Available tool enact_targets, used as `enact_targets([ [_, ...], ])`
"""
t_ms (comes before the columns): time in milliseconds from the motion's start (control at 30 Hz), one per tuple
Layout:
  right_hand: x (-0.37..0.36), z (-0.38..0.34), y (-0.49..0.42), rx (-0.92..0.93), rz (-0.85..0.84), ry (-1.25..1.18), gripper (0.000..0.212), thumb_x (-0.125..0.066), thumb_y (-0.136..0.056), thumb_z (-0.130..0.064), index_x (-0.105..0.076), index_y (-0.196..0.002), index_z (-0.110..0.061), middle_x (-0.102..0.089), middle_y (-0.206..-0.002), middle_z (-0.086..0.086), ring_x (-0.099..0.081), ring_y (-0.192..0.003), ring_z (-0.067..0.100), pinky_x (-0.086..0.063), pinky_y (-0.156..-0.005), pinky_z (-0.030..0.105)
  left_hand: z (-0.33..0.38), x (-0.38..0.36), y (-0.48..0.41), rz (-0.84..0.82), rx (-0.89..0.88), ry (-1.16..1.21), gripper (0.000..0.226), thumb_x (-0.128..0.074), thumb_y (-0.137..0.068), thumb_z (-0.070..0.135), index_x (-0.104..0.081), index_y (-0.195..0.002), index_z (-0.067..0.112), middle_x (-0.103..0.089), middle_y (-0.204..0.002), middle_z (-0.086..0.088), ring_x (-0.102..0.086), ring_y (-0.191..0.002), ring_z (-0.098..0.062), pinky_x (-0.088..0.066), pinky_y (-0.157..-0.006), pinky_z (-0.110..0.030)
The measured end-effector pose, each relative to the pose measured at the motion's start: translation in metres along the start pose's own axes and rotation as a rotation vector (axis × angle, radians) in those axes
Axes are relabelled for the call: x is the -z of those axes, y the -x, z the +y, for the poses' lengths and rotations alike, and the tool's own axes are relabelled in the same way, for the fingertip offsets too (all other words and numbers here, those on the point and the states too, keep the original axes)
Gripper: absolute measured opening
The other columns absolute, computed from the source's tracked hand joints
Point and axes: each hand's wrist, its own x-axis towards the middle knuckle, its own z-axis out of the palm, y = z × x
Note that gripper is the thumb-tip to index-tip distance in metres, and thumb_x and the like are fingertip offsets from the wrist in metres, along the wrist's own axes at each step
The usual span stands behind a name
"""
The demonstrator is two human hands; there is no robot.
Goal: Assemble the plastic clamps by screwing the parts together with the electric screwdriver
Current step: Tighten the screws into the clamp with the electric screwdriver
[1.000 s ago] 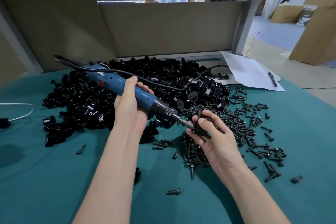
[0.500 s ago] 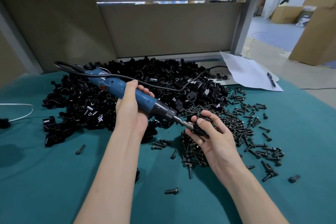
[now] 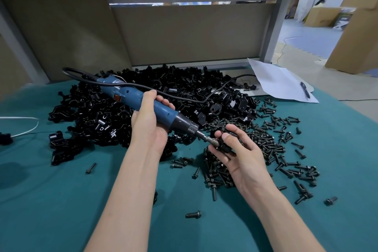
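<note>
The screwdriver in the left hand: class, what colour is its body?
Blue, with a dark grey front end; the screwdriver shows best in the head view.

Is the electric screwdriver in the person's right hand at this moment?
No, the left hand grips the electric screwdriver, while the right hand holds a black clamp against its bit.

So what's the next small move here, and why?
Probably press in and run the electric screwdriver to fasten the parts: the left hand grips the tool, and its bit sits against the black clamp pinched in the right hand, above the loose screws.
</note>
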Motion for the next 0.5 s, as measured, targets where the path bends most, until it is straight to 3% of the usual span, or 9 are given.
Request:
enact_targets([
  [500,0.0009,0.0021,0.0008,0.057,0.016,0.043,0.023,-0.079,-0.075,-0.016,-0.082,-0.097,-0.02,-0.078,-0.103,0.017,-0.077,-0.095,0.029,-0.063,-0.079,0.037,0.002,-0.005,0.0046,0.045,0.023,-0.014,0.016,-0.066,-0.091,0.005,-0.054,-0.082,0.01,-0.059,-0.064,0.001,-0.058,-0.053,-0.011,-0.055,-0.058,-0.029],
])
